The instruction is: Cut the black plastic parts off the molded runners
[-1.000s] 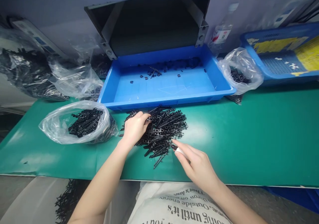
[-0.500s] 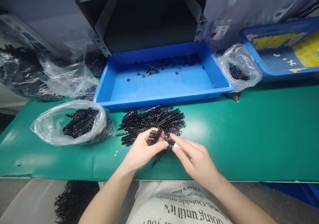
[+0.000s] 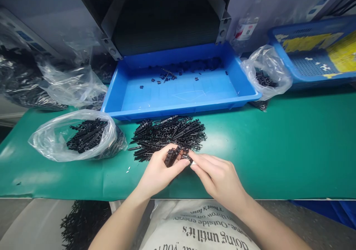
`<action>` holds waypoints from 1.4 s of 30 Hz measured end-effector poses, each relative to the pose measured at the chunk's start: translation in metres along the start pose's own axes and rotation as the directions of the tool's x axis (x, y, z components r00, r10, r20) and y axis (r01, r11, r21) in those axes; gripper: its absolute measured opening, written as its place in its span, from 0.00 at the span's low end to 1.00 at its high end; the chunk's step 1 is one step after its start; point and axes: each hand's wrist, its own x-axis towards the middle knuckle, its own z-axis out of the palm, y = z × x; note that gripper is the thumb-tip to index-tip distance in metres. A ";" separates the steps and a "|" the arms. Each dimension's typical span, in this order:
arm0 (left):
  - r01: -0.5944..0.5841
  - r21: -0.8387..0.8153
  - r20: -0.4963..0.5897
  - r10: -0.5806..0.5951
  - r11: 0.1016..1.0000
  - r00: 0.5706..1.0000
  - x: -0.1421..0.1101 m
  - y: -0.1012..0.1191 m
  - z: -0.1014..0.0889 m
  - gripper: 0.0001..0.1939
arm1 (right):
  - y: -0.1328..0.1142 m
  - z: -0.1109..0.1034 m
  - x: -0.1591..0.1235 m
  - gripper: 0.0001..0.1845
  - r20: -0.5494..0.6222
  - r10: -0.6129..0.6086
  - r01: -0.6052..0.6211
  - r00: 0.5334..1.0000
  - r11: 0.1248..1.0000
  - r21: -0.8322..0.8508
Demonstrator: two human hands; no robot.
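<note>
My left hand (image 3: 160, 168) is closed around a small bunch of black plastic strips (image 3: 171, 156), thumb pressed on top. Against the strips' right end, my right hand (image 3: 218, 170) pinches a small white piece (image 3: 193, 163), mostly covered by the fingertips; its kind cannot be made out. The two hands nearly meet at the fingertips. Just beyond them on the green table lies a loose pile of similar black strips (image 3: 167, 133).
A blue tray (image 3: 178, 107) holding scattered black bits stands behind the pile. To the left is an open plastic bag (image 3: 41, 142) of black strips; another bag (image 3: 280, 83) sits at right beside a blue basket (image 3: 311, 76). Tiny white pieces (image 3: 128, 169) lie on the green table (image 3: 278, 150).
The view has shifted slightly. The bunch of strips in my left hand has turned a little, and my right fingertips now cover more of the white piece.
</note>
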 end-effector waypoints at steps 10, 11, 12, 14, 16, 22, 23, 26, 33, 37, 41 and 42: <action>-0.001 -0.011 -0.061 0.000 1.000 0.998 -0.004 -0.002 0.011 0.08 | 0.000 0.012 -0.008 0.15 -0.073 0.013 -0.014 0.997 1.000 -0.017; -0.005 -0.011 -0.066 0.005 1.000 0.998 -0.004 -0.003 0.012 0.08 | 0.000 0.013 -0.008 0.15 -0.081 0.010 -0.012 0.997 0.999 -0.030; -0.008 -0.005 -0.063 0.008 1.000 0.998 -0.004 -0.004 0.012 0.08 | 0.000 0.014 -0.008 0.15 -0.083 0.008 -0.012 0.996 0.999 -0.040; -0.014 0.026 -0.029 0.015 1.000 0.999 -0.002 -0.005 0.009 0.07 | 0.001 0.013 -0.009 0.15 -0.084 0.017 -0.022 0.996 0.999 -0.050; -0.018 0.080 -0.009 0.019 0.997 1.000 0.006 -0.008 0.000 0.07 | 0.003 0.012 -0.009 0.16 -0.093 0.050 -0.054 0.994 0.998 -0.037; 0.043 0.444 -0.250 0.077 0.895 0.965 0.059 -0.018 -0.032 0.13 | 0.007 0.013 -0.014 0.17 -0.085 0.192 -0.188 0.978 0.981 0.050; 0.073 0.520 -0.264 0.079 0.851 0.961 0.068 -0.019 -0.034 0.16 | 0.007 0.014 -0.015 0.18 -0.071 0.211 -0.207 0.975 0.976 0.062; 0.081 0.681 -0.258 0.134 0.728 0.957 0.082 -0.023 -0.032 0.13 | 0.008 0.014 -0.017 0.20 -0.018 0.289 -0.285 0.957 0.949 0.133; -0.217 0.619 -0.305 0.486 0.755 0.819 0.023 -0.016 -0.011 0.05 | 0.015 0.011 -0.001 0.21 0.185 0.503 -0.527 0.844 0.720 0.450; -0.274 0.381 -0.279 0.393 0.883 0.876 -0.018 -0.013 0.005 0.02 | 0.015 0.013 0.014 0.22 0.317 0.520 -0.568 0.793 0.443 0.694; -0.148 -0.060 -0.169 0.136 0.987 0.976 -0.029 -0.022 0.012 0.06 | 0.012 0.012 0.017 0.16 0.347 0.461 -0.539 0.817 0.393 0.745; -0.109 -0.212 -0.135 0.081 0.971 0.988 -0.028 -0.025 0.013 0.07 | 0.011 0.011 0.016 0.14 0.345 0.433 -0.526 0.833 0.424 0.737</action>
